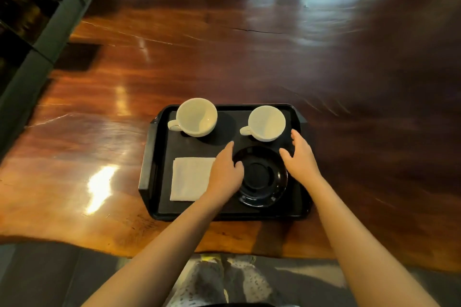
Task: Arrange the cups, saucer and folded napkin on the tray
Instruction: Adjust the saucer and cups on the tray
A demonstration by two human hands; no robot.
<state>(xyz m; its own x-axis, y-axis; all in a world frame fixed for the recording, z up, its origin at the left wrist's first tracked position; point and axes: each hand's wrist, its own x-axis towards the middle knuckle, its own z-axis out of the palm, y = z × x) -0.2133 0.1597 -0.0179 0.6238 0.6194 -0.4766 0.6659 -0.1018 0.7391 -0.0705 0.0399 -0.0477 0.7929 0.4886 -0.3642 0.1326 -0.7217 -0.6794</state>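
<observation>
A black tray [159,182] lies on the wooden table near its front edge. Two white cups stand along the tray's far side, one at the left [195,117] and one at the right [266,123], both with handles to the left. A folded white napkin [189,178] lies at the tray's near left. A black saucer [262,177] rests at the near right. My left hand [225,172] is at the saucer's left rim, covering the napkin's right edge. My right hand [300,157] is at the saucer's right rim. Both hands have fingers apart and hold nothing.
The glossy wooden table [224,57] stretches far beyond the tray. A dark shelf unit [37,20] stands along the left. The table's near edge runs just in front of my lap.
</observation>
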